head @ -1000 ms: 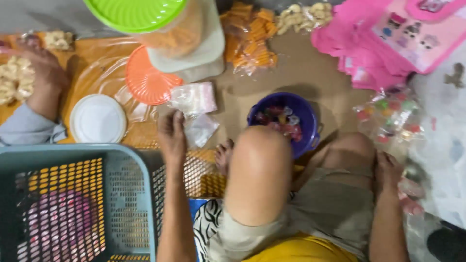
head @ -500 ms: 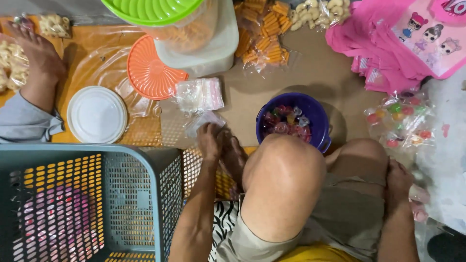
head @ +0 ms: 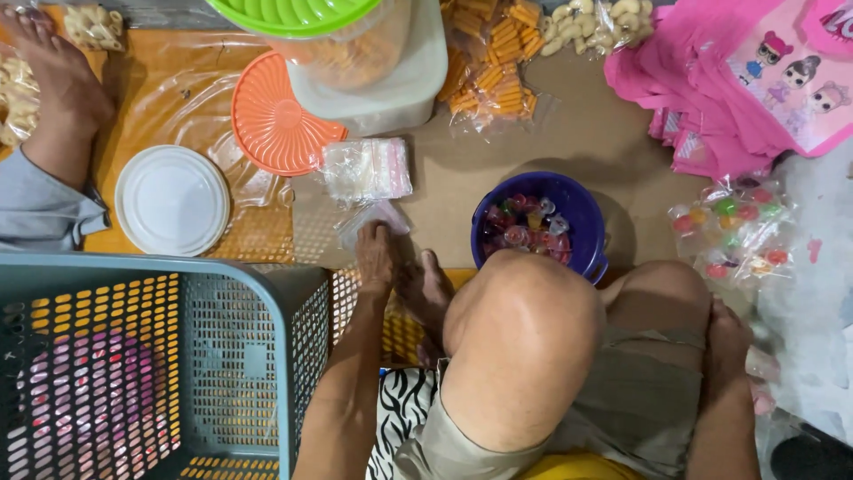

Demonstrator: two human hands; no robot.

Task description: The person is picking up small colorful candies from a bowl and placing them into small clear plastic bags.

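My left hand (head: 377,259) reaches forward past my raised knee, and its fingertips grip the near edge of a small clear bag (head: 373,219) lying on the brown floor. A stack of the same clear bags (head: 366,169) lies just beyond it. To the right stands a purple bowl (head: 582,213) filled with small coloured jelly cups. My right hand (head: 729,336) rests beside my right thigh, knuckles up, against crumpled clear plastic (head: 766,366). Its fingers are hidden.
A grey-blue perforated basket (head: 240,356) fills the near left. Beyond it lie a white lid (head: 171,199), an orange lid (head: 275,120) and a green-lidded tub (head: 355,53). Snack packets (head: 493,67), pink printed bags (head: 755,80), packed jelly bags (head: 737,231) and another person's foot (head: 58,80) surround them.
My left hand moved right from the floor by the basket onto the small clear bag. The view shifted down and left. My right hand stayed by my thigh.
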